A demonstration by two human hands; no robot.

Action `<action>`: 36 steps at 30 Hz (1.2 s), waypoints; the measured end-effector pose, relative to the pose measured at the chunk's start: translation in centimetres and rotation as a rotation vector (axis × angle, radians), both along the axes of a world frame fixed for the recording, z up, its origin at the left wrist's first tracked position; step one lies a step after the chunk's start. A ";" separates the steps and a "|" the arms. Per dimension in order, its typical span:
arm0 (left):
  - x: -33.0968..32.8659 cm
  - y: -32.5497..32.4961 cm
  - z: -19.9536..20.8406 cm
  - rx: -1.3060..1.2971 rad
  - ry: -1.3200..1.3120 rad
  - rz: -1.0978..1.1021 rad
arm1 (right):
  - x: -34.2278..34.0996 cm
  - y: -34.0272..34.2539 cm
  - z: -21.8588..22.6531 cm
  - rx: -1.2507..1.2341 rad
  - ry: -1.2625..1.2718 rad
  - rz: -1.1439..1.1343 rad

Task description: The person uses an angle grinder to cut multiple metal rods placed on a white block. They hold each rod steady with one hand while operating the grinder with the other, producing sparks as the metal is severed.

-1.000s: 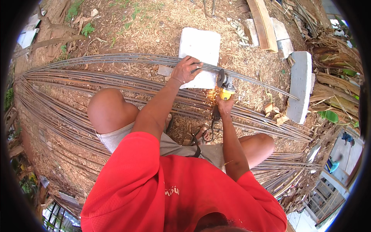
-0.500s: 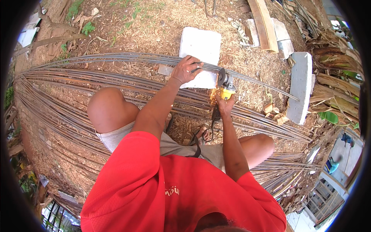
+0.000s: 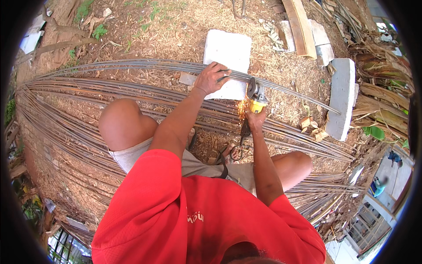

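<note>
A thin bundle of steel rebar rods (image 3: 145,64) runs across in front of me, over a white slab (image 3: 227,46). My left hand (image 3: 212,79) is wrapped round these rods at the slab. In my right hand (image 3: 256,119) is a yellow angle grinder (image 3: 257,106), gripped by its body. Its dark cutting disc (image 3: 252,88) meets the rods just right of the slab. Orange sparks (image 3: 243,108) spray down toward me from the disc. The grinder's black cord (image 3: 233,155) hangs down past my foot.
More rusty rebar (image 3: 88,84) lies in long rows beneath my arms and legs. The rods' right ends reach a grey concrete block (image 3: 342,99). A wooden plank (image 3: 300,28) and dry banana leaves (image 3: 382,105) lie at the far right. Two people (image 3: 378,187) are far off at the right.
The sparks have grown thicker and brighter. Both hands, the grinder and the rods keep nearly the same places.
</note>
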State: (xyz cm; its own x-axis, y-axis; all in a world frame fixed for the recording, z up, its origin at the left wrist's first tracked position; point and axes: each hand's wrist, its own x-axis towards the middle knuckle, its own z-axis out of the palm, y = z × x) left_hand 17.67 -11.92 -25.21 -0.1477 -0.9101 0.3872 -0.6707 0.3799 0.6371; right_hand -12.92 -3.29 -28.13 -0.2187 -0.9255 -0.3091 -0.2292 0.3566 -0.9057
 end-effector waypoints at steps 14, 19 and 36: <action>0.1 0.1 0.4 -0.007 0.025 -0.001 | 0.0 0.1 -0.4 0.042 -0.220 -0.079; 0.0 0.2 0.5 0.035 0.002 0.008 | 0.3 0.1 0.9 0.031 -0.079 -0.024; 0.1 0.2 0.5 0.042 0.002 0.003 | 0.1 -0.4 0.1 0.015 -0.001 0.015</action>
